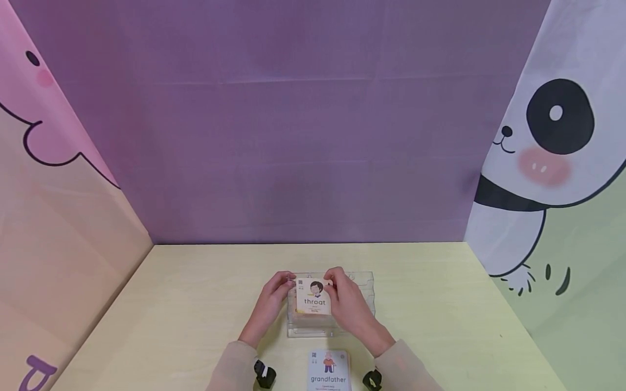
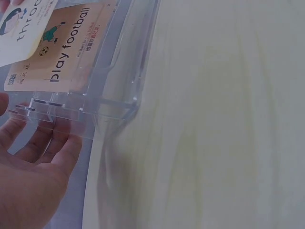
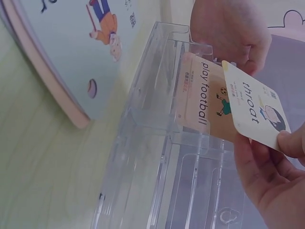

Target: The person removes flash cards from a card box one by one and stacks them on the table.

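My right hand (image 1: 349,304) pinches the "throat" flashcard (image 1: 313,297) by one edge, thumb on its printed face and fingers beneath. That card is tilted over a clear plastic card holder (image 1: 364,282). Behind it, an orange "play football" flashcard (image 3: 190,95) stands in one compartment of the holder, partly covered by the "throat" card. At the holder's left end, my left hand (image 1: 269,304) grips the plastic edge with curled fingers, which show through the wall in the left wrist view.
A stack of flashcards (image 1: 329,372) with "grandfather" on top lies on the pale wooden table (image 1: 195,304), at the near side of the holder. A purple cloth wall (image 1: 293,136) stands behind the table, with cartoon-printed panels on both sides.
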A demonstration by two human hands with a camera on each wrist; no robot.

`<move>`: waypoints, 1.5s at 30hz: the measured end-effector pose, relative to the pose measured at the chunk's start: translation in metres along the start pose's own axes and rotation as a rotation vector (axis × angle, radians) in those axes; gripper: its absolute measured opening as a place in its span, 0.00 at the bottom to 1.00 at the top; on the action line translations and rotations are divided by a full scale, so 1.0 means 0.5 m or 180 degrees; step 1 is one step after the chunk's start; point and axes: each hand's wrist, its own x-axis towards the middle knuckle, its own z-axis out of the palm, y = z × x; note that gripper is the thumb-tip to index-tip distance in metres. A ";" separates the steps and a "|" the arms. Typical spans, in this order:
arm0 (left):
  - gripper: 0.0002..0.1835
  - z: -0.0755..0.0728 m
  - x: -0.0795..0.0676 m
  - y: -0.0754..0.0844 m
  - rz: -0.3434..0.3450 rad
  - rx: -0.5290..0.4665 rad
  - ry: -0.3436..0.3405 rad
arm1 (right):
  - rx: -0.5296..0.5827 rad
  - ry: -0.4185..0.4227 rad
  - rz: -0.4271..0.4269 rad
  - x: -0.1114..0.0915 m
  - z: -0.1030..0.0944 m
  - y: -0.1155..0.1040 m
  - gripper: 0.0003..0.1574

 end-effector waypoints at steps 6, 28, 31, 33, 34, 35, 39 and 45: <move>0.13 0.001 0.001 -0.001 -0.0032 0.0007 0.0009 | 0.0091 0.0007 0.0068 -0.002 -0.003 -0.003 0.12; 0.15 0.002 -0.004 -0.001 0.0002 0.0085 0.0005 | 0.0395 0.0047 0.0226 -0.015 -0.027 -0.007 0.12; 0.15 0.002 -0.002 -0.003 -0.0019 0.0071 -0.0011 | 0.0423 0.0048 0.0218 -0.016 -0.034 -0.010 0.11; 0.15 0.002 -0.002 -0.004 -0.0032 0.0062 -0.0022 | 0.0449 0.0049 0.0217 -0.017 -0.038 -0.013 0.11; 0.16 0.002 -0.002 -0.005 -0.0031 0.0064 -0.0028 | 0.0458 0.0052 0.0220 -0.017 -0.040 -0.014 0.11; 0.16 0.002 -0.002 -0.006 -0.0027 0.0068 -0.0035 | 0.0467 0.0056 0.0214 -0.017 -0.042 -0.015 0.11; 0.16 0.000 -0.002 -0.005 -0.0022 0.0063 -0.0029 | 0.0486 0.0060 0.0216 -0.018 -0.046 -0.016 0.11; 0.16 0.000 0.000 -0.007 0.0012 -0.0007 -0.0049 | 0.0489 0.0077 0.0255 -0.024 -0.050 -0.013 0.11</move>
